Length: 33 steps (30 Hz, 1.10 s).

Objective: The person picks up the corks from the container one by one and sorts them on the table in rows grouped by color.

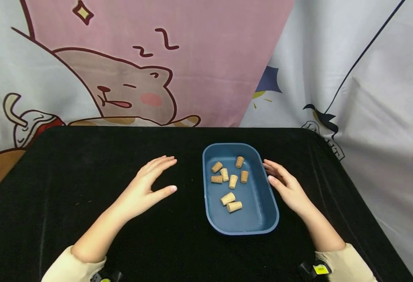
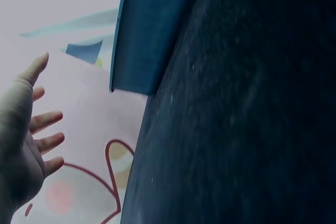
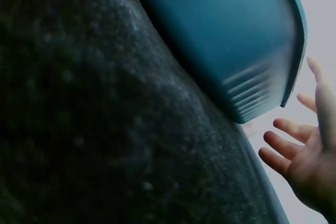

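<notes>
A blue rectangular bin with rounded corners stands on a black-covered table, right of centre. Several small tapered corks lie on its floor, most in the far half and a pair nearer the front. My right hand is beside the bin's right rim, its fingertips right at the edge in the head view, fingers relaxed and holding nothing. Left of the bin, my left hand hovers over the cloth with thumb and fingers spread and nothing in it. The left wrist view shows that hand apart from the bin wall.
The black cloth covers the table, whose far edge meets a hanging curtain printed with a sleeping cartoon animal. Ribbed marks show on the bin's outer side in the right wrist view. Each wrist wears a dark strapped device.
</notes>
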Tool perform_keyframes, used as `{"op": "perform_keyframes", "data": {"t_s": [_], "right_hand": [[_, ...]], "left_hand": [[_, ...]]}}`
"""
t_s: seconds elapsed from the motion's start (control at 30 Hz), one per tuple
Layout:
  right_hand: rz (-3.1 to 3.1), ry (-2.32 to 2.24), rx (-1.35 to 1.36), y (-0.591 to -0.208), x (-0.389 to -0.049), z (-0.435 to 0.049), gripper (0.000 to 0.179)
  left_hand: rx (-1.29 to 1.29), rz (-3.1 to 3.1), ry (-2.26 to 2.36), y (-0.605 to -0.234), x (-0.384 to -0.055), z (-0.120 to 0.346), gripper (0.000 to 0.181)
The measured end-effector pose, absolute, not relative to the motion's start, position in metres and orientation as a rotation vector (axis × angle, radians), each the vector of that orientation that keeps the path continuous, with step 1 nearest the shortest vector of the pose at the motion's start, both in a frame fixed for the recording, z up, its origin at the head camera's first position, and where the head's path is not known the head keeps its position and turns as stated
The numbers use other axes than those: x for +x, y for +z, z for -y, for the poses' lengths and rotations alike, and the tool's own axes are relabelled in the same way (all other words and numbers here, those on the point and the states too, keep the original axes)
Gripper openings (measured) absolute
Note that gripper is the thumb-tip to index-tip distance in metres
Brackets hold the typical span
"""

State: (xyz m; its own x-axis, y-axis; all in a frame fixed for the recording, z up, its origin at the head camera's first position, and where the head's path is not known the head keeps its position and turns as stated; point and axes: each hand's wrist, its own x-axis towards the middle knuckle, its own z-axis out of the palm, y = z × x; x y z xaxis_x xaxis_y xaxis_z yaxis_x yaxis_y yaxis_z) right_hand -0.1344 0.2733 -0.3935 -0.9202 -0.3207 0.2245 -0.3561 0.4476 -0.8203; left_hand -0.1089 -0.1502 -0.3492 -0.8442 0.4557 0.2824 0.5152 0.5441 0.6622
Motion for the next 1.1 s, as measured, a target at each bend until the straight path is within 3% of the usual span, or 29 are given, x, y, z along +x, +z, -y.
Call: {"op": "perform_keyframes", "data": {"t_s": [0.5, 1.1], "right_hand": [[2.571, 1.843, 0.639, -0.407, -0.137, -0.279, 0.048], [2.527, 1.923, 0.638, -0.41, -0.138, -0.28, 0.048]], "left_hand": [[-1.115, 2.615, -1.403, -0.35, -0.134, 0.1, 0.061], [-1.476, 2.695, -1.379, -0.349, -0.168, 0.051, 0.053]]}}
